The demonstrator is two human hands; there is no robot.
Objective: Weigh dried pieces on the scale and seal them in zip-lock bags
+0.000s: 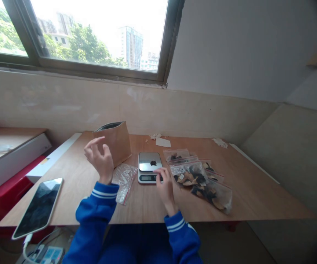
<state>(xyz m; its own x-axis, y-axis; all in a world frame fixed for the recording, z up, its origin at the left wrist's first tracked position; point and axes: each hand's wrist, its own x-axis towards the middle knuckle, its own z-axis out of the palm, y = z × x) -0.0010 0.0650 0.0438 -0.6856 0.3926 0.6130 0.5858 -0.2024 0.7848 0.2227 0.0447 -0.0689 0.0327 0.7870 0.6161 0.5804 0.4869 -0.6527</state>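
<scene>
A flat kitchen scale (145, 166) with a shiny metal top and a small display lies mid-table. One dark, crumpled piece (153, 163) sits on its plate. My right hand (165, 183) is at the scale's front right corner, thumb and fingers bent and apart over the display panel; whether they touch it I cannot tell. My left hand (100, 159) is raised in front of an open brown paper bag (118, 143), fingers apart and holding nothing. Beside my left wrist lies a clear zip bag (125, 181), looking flat.
Several zip bags (197, 176) of dark and brown dried pieces lie in a heap right of the scale. A white card (163, 142) and paper scraps (220, 143) are toward the back. At the left edge, a phone (39, 207) is plugged into a cable above a power strip (52, 253).
</scene>
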